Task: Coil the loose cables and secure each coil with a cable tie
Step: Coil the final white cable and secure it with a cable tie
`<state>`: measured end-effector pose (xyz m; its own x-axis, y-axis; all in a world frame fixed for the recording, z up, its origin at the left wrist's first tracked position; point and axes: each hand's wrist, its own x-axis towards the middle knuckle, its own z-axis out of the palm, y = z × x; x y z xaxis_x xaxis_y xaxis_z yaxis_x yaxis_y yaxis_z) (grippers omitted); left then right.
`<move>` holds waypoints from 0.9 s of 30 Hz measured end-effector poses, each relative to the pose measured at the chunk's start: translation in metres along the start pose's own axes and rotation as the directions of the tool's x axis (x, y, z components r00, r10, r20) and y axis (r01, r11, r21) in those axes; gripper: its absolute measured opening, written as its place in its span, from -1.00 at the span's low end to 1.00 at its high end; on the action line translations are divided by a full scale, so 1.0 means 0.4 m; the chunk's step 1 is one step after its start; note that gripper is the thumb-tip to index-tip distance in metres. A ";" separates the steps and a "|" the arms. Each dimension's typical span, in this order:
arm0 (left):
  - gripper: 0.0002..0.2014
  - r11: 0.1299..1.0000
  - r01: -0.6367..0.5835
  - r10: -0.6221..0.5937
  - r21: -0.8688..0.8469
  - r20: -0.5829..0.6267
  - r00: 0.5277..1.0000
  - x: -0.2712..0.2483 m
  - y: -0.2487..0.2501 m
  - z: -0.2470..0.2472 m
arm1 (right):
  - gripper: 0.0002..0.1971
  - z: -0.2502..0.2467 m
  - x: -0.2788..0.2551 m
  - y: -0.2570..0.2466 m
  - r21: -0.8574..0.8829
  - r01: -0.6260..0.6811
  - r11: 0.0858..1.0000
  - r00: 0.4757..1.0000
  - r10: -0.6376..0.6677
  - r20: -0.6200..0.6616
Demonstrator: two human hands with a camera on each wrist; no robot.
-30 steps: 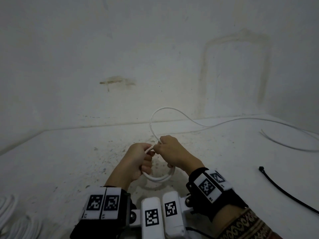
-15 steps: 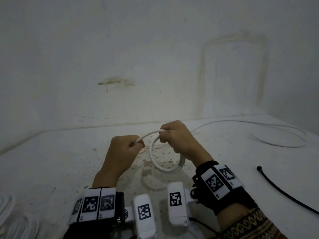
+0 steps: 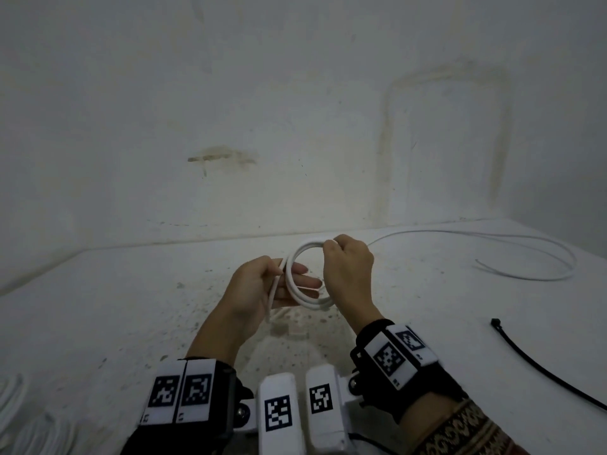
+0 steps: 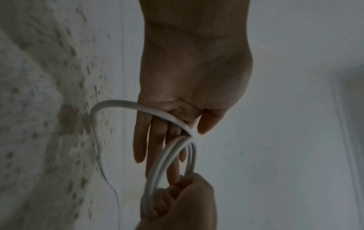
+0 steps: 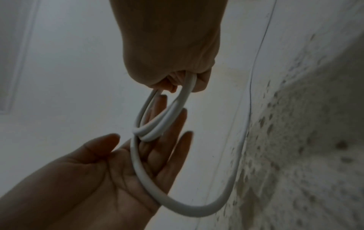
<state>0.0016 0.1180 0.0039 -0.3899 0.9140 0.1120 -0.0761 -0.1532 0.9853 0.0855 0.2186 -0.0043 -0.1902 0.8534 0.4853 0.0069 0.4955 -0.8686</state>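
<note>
Above the table, both hands hold up a small coil of white cable (image 3: 295, 281). My right hand (image 3: 348, 267) grips the top of the coil (image 5: 157, 121) in curled fingers (image 5: 171, 82). My left hand (image 3: 262, 284) lies flat behind the coil, its fingers (image 4: 141, 140) straight, and one strand runs across the palm (image 5: 110, 168). The right hand (image 4: 187, 200) closes round the loops (image 4: 169, 155). The cable's loose tail (image 3: 525, 254) trails right over the table. A black cable tie (image 3: 542, 366) lies on the table at the right.
More white coiled cable (image 3: 13, 399) lies at the table's near left edge. The speckled white table (image 3: 131, 307) meets a stained wall (image 3: 295, 126) at the back. The tail loops across the table's far right part.
The left hand has let go of its grip and now lies flat behind the coil. The right hand has laid another loop on the coil. The tail has shifted on the table.
</note>
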 end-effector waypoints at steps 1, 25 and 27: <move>-0.62 0.997 0.015 -0.015 -0.078 -0.006 1.000 0.000 0.002 0.002 | -0.62 0.003 -0.002 -0.003 0.001 -0.002 1.000 1.000 0.002 -0.003; -0.58 0.666 -0.371 -0.114 -0.647 -0.580 0.806 0.017 0.013 -0.003 | -0.97 0.037 -0.056 -0.021 -0.134 -0.620 0.773 0.572 0.563 0.596; -0.61 0.673 -0.397 -0.127 -0.624 -0.627 0.769 0.020 0.014 -0.011 | -0.87 0.038 -0.047 -0.025 0.023 -0.649 0.761 0.623 0.514 0.590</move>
<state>-0.0059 0.1228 0.0096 -0.8653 0.4865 -0.1206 -0.4687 -0.7004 0.5383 0.0740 0.1950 -0.0062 -0.6941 0.6908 -0.2027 0.1061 -0.1803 -0.9779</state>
